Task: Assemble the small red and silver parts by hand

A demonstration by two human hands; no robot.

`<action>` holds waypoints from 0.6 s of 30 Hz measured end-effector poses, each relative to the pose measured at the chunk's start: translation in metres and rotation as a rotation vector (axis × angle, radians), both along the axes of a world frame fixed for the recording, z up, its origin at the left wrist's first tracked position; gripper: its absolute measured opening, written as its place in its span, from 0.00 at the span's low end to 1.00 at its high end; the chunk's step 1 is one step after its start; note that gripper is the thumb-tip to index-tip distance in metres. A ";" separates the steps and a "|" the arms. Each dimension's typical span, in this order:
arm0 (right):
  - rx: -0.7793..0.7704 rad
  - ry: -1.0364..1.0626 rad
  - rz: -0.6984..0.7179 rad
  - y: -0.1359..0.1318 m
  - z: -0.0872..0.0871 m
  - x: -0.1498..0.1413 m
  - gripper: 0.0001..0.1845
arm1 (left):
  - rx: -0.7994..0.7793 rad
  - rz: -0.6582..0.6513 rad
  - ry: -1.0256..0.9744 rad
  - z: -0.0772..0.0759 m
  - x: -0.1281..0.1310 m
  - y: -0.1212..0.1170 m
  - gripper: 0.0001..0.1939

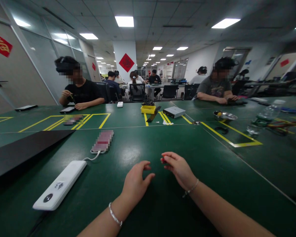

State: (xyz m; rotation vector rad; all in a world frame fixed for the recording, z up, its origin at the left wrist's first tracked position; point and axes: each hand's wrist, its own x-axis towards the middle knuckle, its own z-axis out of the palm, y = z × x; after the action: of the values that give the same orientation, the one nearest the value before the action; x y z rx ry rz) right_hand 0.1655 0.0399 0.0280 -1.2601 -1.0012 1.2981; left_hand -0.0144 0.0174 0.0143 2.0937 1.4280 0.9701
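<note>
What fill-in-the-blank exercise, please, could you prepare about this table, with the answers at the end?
1. The small object in the right hand is coloured ____.
2. The white device is joined to the phone by a white ____.
3. The tray near the silver box is coloured ____.

Missing words: red; cable; yellow.
</note>
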 end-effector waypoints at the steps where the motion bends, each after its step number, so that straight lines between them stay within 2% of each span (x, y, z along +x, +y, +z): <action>1: 0.012 -0.126 -0.084 0.008 0.004 0.019 0.14 | -0.007 0.013 -0.004 0.000 -0.002 0.001 0.17; 5: -0.021 -0.634 -0.446 0.026 0.021 0.117 0.12 | -0.052 0.090 -0.025 -0.001 -0.009 0.009 0.15; 8: -0.098 -0.821 -0.570 0.015 0.025 0.197 0.08 | -0.090 0.105 -0.056 -0.003 -0.011 0.013 0.13; 10: -0.220 -1.002 -0.620 0.003 0.017 0.245 0.09 | -0.112 0.099 -0.059 -0.005 -0.011 0.014 0.13; 13: -0.453 -1.168 -0.614 -0.012 -0.006 0.300 0.16 | -0.113 0.084 -0.042 -0.006 -0.011 0.014 0.12; 15: -0.525 -1.173 -0.588 -0.016 -0.021 0.323 0.19 | -0.110 0.078 -0.029 -0.006 -0.011 0.013 0.12; 18: -0.503 -1.220 -0.591 -0.017 -0.038 0.343 0.19 | -0.120 0.065 -0.011 -0.004 -0.011 0.012 0.11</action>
State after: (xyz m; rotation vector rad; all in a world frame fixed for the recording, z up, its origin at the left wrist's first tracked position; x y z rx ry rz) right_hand 0.5082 0.0230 -0.0098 -2.6156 -0.9394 0.1973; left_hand -0.0258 0.0298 0.0105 1.9645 1.5181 0.8961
